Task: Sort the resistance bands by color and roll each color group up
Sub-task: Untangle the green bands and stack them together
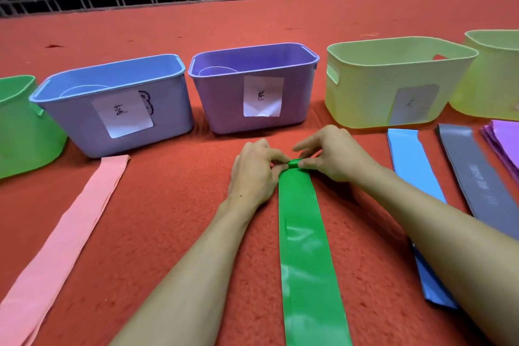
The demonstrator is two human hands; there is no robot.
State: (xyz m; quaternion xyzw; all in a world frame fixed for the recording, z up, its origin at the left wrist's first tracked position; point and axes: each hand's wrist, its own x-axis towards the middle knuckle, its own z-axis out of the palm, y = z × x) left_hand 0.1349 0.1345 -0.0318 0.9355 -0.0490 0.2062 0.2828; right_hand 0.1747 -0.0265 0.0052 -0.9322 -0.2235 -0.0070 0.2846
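Note:
A long green band [307,247] lies flat on the red carpet, running from the bottom edge up to the middle. Its far end is curled into a small tight roll [294,163]. My left hand [257,171] pinches the roll's left side and my right hand [332,156] pinches its right side, thumbs and fingertips curled round it. A pink band [67,230] lies stretched out at the left. At the right lie a blue band [412,166], a dark grey band [477,177] and a purple pile [504,140]; my right forearm covers part of the blue band.
A row of bins stands behind the bands: a green bin [19,132] at far left, a blue bin [118,118] with a paper label, a purple bin [252,93] with a label, a yellow-green bin [393,84] and another [491,76] at far right. A metal railing runs along the back.

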